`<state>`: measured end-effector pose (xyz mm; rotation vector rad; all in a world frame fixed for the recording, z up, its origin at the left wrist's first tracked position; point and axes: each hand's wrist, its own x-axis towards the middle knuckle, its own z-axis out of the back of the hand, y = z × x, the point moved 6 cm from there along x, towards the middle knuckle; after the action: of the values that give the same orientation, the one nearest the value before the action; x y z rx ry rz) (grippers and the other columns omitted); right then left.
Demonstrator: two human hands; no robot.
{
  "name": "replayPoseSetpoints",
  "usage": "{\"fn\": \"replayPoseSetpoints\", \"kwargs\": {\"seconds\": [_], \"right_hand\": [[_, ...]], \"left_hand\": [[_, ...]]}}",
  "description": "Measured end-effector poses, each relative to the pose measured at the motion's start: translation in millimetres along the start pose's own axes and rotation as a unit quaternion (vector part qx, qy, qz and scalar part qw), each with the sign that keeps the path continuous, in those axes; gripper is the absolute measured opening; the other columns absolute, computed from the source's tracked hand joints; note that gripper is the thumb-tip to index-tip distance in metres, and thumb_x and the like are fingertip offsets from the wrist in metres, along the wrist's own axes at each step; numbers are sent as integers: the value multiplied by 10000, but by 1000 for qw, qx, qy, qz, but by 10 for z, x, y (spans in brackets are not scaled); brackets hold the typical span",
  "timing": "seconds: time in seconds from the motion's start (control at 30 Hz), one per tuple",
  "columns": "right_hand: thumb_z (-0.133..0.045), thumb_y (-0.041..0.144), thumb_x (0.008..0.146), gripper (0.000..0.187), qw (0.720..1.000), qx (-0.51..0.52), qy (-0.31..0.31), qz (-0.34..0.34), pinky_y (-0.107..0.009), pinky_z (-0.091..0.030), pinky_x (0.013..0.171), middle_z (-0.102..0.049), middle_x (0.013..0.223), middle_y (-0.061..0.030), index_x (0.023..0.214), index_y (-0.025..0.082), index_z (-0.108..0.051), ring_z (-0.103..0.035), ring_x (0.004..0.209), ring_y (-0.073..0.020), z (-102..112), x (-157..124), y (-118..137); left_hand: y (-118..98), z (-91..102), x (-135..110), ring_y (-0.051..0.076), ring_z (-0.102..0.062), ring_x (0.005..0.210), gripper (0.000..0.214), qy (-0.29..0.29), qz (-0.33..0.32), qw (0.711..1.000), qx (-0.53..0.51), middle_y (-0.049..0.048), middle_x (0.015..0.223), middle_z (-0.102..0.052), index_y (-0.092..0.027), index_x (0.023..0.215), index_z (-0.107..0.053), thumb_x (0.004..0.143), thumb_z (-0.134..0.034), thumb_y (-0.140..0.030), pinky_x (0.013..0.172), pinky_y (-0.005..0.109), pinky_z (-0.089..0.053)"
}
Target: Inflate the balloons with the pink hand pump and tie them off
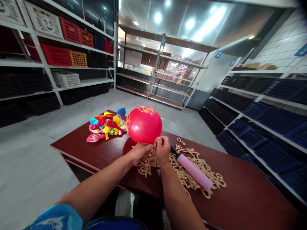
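Note:
A blown-up red balloon [145, 124] with yellow printing sits just beyond my hands, over the table. My left hand [142, 151] pinches at the balloon's near underside, where its neck appears to be. Close beside it, my right hand [163, 147] has its fingers closed around a bit of beige cord at the same spot. The fingers hide the balloon's neck. Under and right of my hands lies a tangle of beige cord pieces [187, 179]. A pink hand pump [194, 172] with a black end rests on the cords, right of my right hand.
A pile of colourful deflated balloons [107, 124] lies on the left of the dark red table [240, 191]. Shelves with plastic crates [55, 55] stand at left, and dark bins [268, 118] fill shelves at right. A metal rack [153, 80] stands at the back.

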<state>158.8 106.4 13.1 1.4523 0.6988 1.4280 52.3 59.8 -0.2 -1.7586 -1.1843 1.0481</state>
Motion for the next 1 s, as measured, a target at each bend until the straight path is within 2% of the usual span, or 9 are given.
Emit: {"fn": "replayPoseSetpoints", "kwargs": {"seconds": [0.13,0.37,0.47,0.57,0.67,0.77,0.87,0.93,1.0], "right_hand": [[-461,355,792,163,999,44,1,-17,-187,-349,440,-447,527,80,778,194,-450,-395,425,-65,-1,3,-42],[-467,363,778,171,996,79,-24,-30,-190,-355,455,-445,527,78,769,193,-449,-392,432,-65,9,28,-177],[-465,361,785,171,995,78,-53,-22,-202,-375,492,-472,544,69,780,191,-448,-423,461,-74,56,41,-162],[-459,362,802,175,996,52,-67,10,-234,-412,578,-526,610,44,808,188,-451,-486,541,-94,97,48,-92],[-459,369,808,186,998,17,-48,43,-266,-426,648,-567,706,11,832,185,-472,-524,628,-117,89,55,-34],[-459,377,807,200,998,8,-42,51,-285,-433,680,-574,756,-10,842,182,-484,-536,684,-136,81,72,-49],[-461,367,808,224,997,3,-37,68,-310,-434,739,-576,853,-42,909,171,-495,-541,781,-155,59,85,-73],[-479,355,799,261,996,-11,-30,78,-322,-436,756,-563,930,-64,980,168,-488,-540,827,-163,37,82,-79],[-494,336,791,280,996,-29,-16,85,-321,-446,741,-544,972,-73,1014,168,-476,-545,819,-159,8,70,-70]], "left_hand": [[48,-46,-14,18,-165,318,315,14,28,999,-10,-78,410,-333,-158,581,-434,699,-580,-411,353,198,-72],[-17,-55,29,34,-215,303,353,41,-17,996,74,-66,382,-355,-157,559,-452,722,-553,-454,346,214,-103],[-1,-12,70,39,-246,318,332,14,-8,996,92,-62,391,-369,-154,563,-467,716,-562,-433,354,207,-129],[35,33,107,38,-218,321,328,-34,13,998,57,-73,397,-350,-153,638,-529,713,-552,-471,361,202,-141],[8,50,180,54,-302,366,395,-70,-20,997,13,-48,454,-442,-146,794,-607,700,-552,-525,391,201,-224],[-99,78,339,98,-478,540,356,-105,-103,989,12,18,638,-601,-137,836,-642,677,-611,-455,505,215,-348],[-227,129,593,118,-516,635,306,-143,-158,975,53,36,723,-631,-138,759,-652,698,-587,-430,581,224,-382],[-297,164,796,110,-489,583,330,-163,-152,971,86,26,669,-607,-137,745,-650,712,-557,-452,564,230,-374],[-364,179,989,104,-463,545,365,-156,-131,973,110,18,630,-582,-132,795,-655,706,-554,-471,552,235,-367]]}}
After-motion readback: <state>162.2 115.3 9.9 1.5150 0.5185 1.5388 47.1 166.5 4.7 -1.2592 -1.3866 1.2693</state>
